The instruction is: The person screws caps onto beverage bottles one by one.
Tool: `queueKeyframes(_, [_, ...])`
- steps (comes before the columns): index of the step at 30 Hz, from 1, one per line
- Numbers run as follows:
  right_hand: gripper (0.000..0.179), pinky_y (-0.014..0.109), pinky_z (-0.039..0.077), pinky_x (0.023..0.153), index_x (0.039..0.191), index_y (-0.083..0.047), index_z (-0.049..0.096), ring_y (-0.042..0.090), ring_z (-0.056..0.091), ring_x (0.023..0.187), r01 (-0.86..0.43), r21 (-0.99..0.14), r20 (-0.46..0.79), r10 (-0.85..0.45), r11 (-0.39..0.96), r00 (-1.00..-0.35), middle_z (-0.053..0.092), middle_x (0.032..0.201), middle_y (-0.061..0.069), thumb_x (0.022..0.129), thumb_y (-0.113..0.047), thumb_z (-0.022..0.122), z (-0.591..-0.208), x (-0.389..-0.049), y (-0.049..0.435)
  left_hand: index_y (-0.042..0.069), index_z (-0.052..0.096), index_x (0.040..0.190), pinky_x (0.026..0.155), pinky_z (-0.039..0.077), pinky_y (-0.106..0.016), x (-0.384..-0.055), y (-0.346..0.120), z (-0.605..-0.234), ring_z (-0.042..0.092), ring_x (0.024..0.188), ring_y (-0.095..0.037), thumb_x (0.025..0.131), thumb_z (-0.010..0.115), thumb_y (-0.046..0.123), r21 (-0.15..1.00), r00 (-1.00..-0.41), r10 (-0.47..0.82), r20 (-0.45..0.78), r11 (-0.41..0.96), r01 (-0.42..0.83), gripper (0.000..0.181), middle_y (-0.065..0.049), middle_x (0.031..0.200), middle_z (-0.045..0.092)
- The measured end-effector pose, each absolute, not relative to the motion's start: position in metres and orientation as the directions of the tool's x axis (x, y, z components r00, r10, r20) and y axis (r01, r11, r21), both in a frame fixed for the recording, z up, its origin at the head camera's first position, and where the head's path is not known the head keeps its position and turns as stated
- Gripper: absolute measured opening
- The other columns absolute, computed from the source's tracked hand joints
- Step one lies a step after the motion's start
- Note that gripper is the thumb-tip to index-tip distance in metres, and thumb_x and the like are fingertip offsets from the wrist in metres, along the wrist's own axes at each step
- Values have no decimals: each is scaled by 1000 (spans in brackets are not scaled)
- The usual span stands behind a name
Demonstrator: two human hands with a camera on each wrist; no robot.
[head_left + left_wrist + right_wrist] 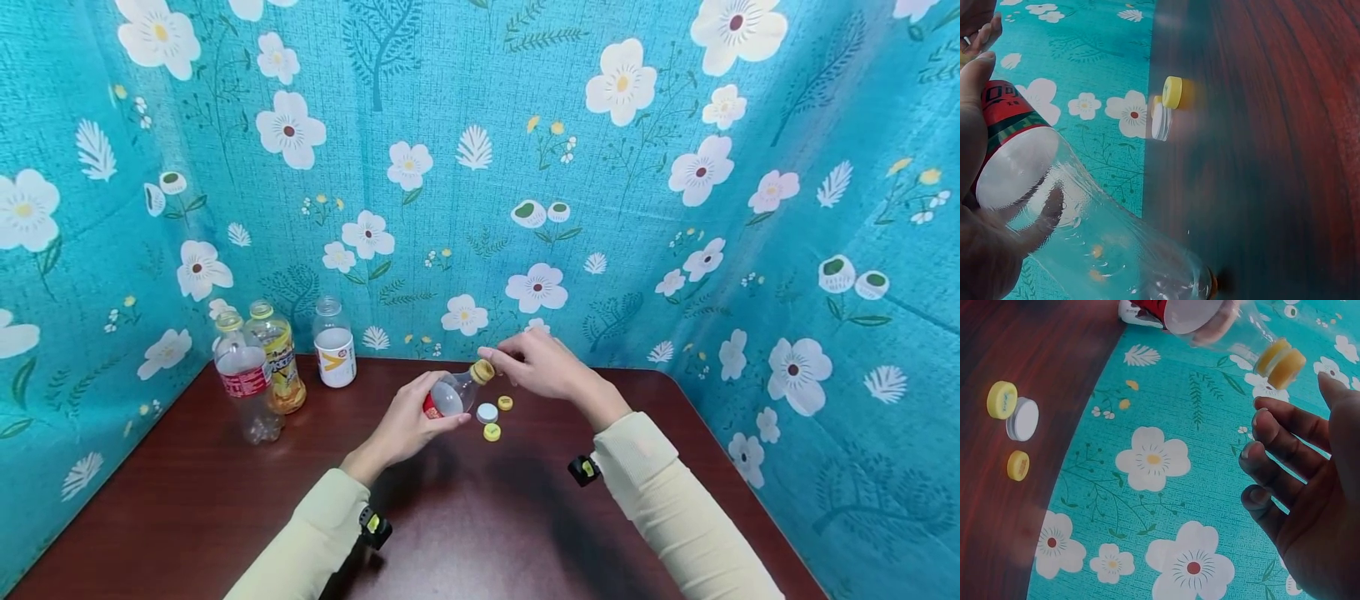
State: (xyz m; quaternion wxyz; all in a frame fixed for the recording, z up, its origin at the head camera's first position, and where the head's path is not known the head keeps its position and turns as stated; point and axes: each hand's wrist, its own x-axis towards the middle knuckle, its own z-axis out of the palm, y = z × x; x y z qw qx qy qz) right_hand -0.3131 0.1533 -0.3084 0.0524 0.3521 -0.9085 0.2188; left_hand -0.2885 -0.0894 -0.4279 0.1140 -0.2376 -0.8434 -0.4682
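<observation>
My left hand (pixel 408 418) grips a clear plastic bottle (pixel 450 395) with a red label, tilted so its neck points up and to the right. A yellow cap (pixel 1287 369) sits on the bottle's mouth. My right hand (pixel 542 363) is beside that cap; in the right wrist view its slightly bent fingers (pixel 1285 431) are apart from the cap and hold nothing. In the left wrist view, the thumb and fingers of the left hand wrap the bottle around its label. On the table below lie a white cap (pixel 487 413) and two yellow caps (pixel 491 432).
At the table's back left stand a bottle with a red label (pixel 246 382), one with a yellow label (pixel 279 350), and one with a white label (pixel 335 350). A blue flowered cloth (pixel 465 208) hangs around the dark wooden table (pixel 487 533).
</observation>
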Motion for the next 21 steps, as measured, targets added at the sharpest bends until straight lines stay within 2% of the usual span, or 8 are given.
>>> queueKeyframes(4, [45,36,48,58,69,-25,66,15,56,54,-661,-392,260,-613,640,-746,58,57,-7,106,-45,52,-306,-315,154,12,58,136,80,57,-24,-289,-91,-427,60,106,-18,82,87,36,742,-862,289,416,441,505,65,-2,123,64])
queueKeyframes(7, [39,36,49,59,74,-23,65,15,57,55,-673,-428,259,-632,603,-730,59,60,-6,107,-40,54,-304,-314,155,13,58,136,81,57,-25,-288,-91,-426,60,107,-18,83,87,36,754,-868,283,408,432,495,65,-2,124,64])
queueKeyframes(9, [29,36,51,61,87,-23,69,15,58,57,-679,-454,255,-646,577,-720,62,65,-6,106,-40,55,-303,-313,157,15,57,136,82,57,-25,-286,-91,-424,61,107,-18,83,87,36,767,-875,275,398,424,482,64,-1,125,64])
queueKeyframes(11, [23,36,53,63,107,-22,71,14,62,61,-674,-487,239,-658,555,-714,65,75,-6,105,-40,57,-301,-312,158,15,56,137,83,58,-26,-286,-91,-422,61,107,-18,84,86,36,777,-879,270,393,415,474,64,0,124,64])
queueKeyframes(14, [37,39,55,70,135,-25,62,13,67,75,-651,-541,199,-671,533,-714,67,97,-5,102,-42,62,-300,-310,159,16,56,138,84,58,-28,-285,-90,-421,62,106,-18,85,85,36,790,-882,263,392,395,469,64,1,123,64])
queueKeyframes(18, [49,41,55,75,144,-29,56,16,68,92,-632,-583,160,-691,510,-705,63,112,-3,98,-42,69,-298,-307,157,16,56,137,85,57,-30,-285,-87,-421,62,105,-17,85,85,35,794,-877,267,399,378,476,62,1,121,65])
queueKeyframes(21, [47,40,55,74,142,-30,58,19,67,90,-630,-595,149,-703,498,-696,62,113,-1,98,-40,69,-298,-306,155,16,55,137,88,57,-30,-284,-86,-421,62,106,-17,86,84,34,797,-876,272,397,371,477,61,1,121,65])
